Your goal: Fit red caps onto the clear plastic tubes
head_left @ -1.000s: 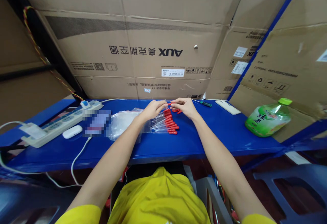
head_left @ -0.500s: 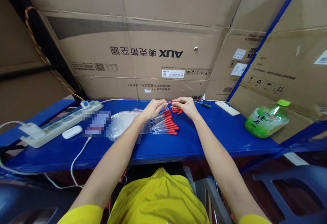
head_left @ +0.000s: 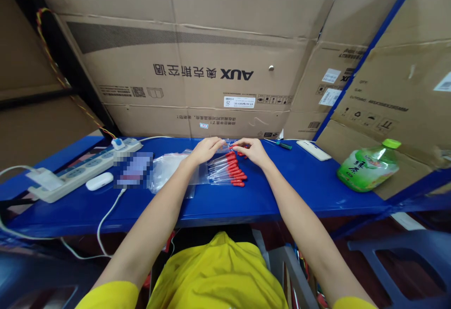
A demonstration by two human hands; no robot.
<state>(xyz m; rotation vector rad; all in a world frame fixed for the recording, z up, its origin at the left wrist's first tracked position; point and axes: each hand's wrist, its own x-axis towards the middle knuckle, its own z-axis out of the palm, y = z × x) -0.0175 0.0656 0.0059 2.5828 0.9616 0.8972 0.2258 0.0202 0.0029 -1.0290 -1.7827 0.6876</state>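
At the back of the blue table, my left hand (head_left: 208, 150) is closed, fingertips at the clear part of a thin red-ended stick. My right hand (head_left: 252, 150) faces it, thumb and forefinger pinched at the red end (head_left: 233, 147) of that stick; my fingers partly cover it. Just in front of both hands lies a row of several thin clear sticks with red ends (head_left: 233, 167), the red ends pointing right. A few loose red pieces (head_left: 241, 152) show under my right hand. Clear plastic bags (head_left: 167, 172) lie beneath and beside my left forearm.
Left on the blue table (head_left: 260, 201) are a power strip (head_left: 93, 163), a white oval case (head_left: 99, 181) and a blurred phone (head_left: 136, 169). A green-handled screwdriver (head_left: 283, 145), a white flat device (head_left: 313, 150) and a green drink bottle (head_left: 368, 166) are right. Cardboard (head_left: 197, 50) walls the back.
My hands have shifted slightly. The red end between them sat across both hands' fingertips before; now a clear part shows by my left fingers. The row in front looks the same.
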